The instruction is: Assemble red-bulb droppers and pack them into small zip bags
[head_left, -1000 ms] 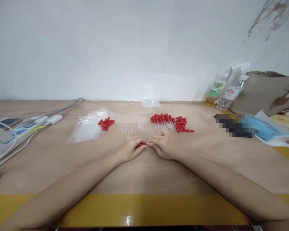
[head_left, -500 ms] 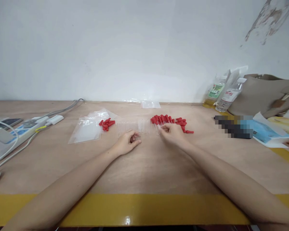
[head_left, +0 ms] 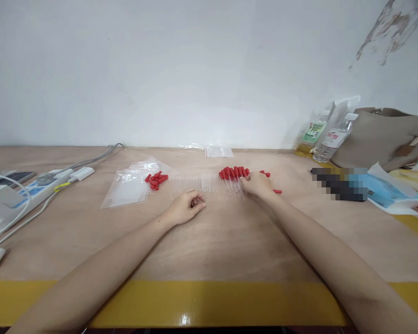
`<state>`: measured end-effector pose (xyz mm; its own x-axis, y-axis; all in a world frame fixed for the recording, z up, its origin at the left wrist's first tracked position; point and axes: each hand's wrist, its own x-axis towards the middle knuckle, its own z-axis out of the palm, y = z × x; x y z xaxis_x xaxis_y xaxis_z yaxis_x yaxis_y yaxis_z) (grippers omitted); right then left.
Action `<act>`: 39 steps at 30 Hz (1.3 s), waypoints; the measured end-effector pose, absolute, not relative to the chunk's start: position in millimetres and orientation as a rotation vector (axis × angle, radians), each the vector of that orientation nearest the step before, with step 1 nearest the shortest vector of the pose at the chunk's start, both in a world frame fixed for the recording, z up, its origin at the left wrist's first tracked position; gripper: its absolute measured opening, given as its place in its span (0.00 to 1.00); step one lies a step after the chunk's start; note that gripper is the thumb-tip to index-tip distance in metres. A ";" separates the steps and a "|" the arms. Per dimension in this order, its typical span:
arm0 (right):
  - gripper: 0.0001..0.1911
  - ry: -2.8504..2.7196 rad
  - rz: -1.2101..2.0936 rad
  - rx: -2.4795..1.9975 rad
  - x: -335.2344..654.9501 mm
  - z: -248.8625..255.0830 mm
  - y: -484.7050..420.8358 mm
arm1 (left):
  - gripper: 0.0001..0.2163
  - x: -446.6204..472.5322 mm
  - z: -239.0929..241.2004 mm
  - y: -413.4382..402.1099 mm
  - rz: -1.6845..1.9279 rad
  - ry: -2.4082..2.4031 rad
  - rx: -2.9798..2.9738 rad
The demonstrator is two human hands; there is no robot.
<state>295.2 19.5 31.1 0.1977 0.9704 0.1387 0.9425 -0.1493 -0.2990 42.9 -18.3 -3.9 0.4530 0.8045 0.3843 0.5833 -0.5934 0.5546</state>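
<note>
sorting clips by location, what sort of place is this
Probably a makeshift indoor workbench against a wall: thin clear tubes lie in a row beside loose red caps, with a power strip at the left.

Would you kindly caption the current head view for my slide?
Right hand at red-bulbed droppers, left hand near bare clear tubes.

Brown tabletop (head_left: 209,255), yellow band (head_left: 230,301) along the bottom of the frame
Power strip (head_left: 35,189) at left; clear plastic bags (head_left: 125,191) and red bulbs (head_left: 154,183) left of centre; thin clear tubes (head_left: 209,183) and red-capped tubes (head_left: 235,173) at centre; bottles (head_left: 333,140), handbag (head_left: 372,137), blue packet (head_left: 383,186) at right.
</note>
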 end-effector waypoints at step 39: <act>0.09 -1.996 0.289 -2.114 217.8 39.0 37.2 | 0.11 -45.8 12.2 30.0 0.771 2.482 2.549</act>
<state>217.8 37.2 39.0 0.0588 0.9982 0.0074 0.9551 -0.0541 -0.2914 -45.8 30.0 12.2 0.0426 0.7951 0.6050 0.9980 -0.0049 -0.0638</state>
